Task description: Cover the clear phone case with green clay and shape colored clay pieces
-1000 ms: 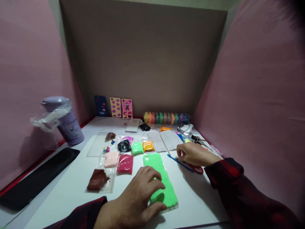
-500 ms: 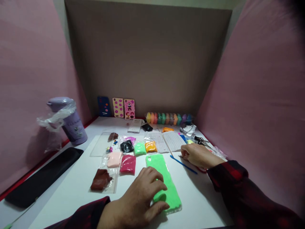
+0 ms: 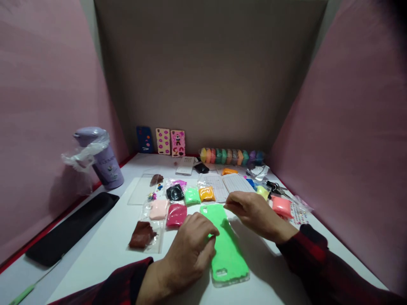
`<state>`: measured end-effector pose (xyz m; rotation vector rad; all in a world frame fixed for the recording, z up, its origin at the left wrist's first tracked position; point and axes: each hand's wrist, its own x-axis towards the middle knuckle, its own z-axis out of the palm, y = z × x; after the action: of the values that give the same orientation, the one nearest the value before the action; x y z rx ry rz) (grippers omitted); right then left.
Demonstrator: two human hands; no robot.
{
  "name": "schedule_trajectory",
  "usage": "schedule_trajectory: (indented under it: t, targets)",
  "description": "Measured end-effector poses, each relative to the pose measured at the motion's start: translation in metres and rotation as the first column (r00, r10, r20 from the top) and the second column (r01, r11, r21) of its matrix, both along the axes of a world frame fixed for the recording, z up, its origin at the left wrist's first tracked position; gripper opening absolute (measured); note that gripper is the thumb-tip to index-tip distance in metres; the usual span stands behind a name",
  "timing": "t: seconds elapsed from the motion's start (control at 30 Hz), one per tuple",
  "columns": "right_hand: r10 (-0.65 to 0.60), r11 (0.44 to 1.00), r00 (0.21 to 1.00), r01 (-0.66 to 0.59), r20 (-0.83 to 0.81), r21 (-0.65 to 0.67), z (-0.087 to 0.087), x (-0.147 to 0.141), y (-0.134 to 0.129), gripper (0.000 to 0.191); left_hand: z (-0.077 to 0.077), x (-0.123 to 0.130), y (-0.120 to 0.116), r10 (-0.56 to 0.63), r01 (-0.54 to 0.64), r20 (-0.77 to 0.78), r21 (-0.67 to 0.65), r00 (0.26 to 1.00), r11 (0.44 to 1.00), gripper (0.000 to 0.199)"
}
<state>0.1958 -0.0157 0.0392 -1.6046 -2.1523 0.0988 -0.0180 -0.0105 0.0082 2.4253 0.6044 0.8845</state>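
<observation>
A phone case covered in bright green clay [image 3: 230,250] lies on the white table, its camera opening at the far end and a second opening near the close end. My left hand [image 3: 190,250] is at the case's left edge, thumb and forefinger drawn together; whether anything is between them is hidden. Above the far right edge of the case is my right hand [image 3: 251,212], its fingers pinched, and what they hold, if anything, is too small to make out. Left of the case lie packets of crimson clay [image 3: 177,215] and brown clay [image 3: 142,235].
Black, green and orange clay packets sit beyond the case, before an open notebook [image 3: 238,183]. A purple tumbler [image 3: 108,165] and a black pouch [image 3: 73,226] stand and lie at left. Coral clay [image 3: 281,206] and keys [image 3: 276,186] are at right.
My right hand has moved left, from beside the blue tool to the case's far edge. My left hand's thumb and forefinger have closed together. The view has shifted slightly.
</observation>
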Motion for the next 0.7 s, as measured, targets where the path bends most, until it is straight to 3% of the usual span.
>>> schedule_trajectory:
  t: [0.13,0.3,0.53,0.7]
  targets:
    - [0.128,0.992,0.991,-0.128,-0.042,0.009,-0.003,-0.007,-0.002,0.014,0.0,0.0,0.002,0.089,-0.088,0.009,-0.032,0.996,0.996,0.007]
    - [0.178,0.984,0.983,-0.177,-0.049,0.033,-0.005,-0.009,-0.004,0.013,-0.004,-0.001,0.008,0.231,-0.228,0.028,-0.083,0.972,0.97,0.018]
    - [0.201,0.979,0.971,-0.202,0.126,-0.004,-0.011,-0.01,-0.002,0.02,-0.006,-0.003,0.016,0.328,-0.329,-0.037,-0.035,0.944,0.944,0.026]
    - [0.22,0.974,0.944,-0.2,0.247,-0.106,-0.01,-0.015,-0.004,0.016,-0.009,-0.003,0.015,0.33,-0.327,-0.127,0.046,0.935,0.944,0.016]
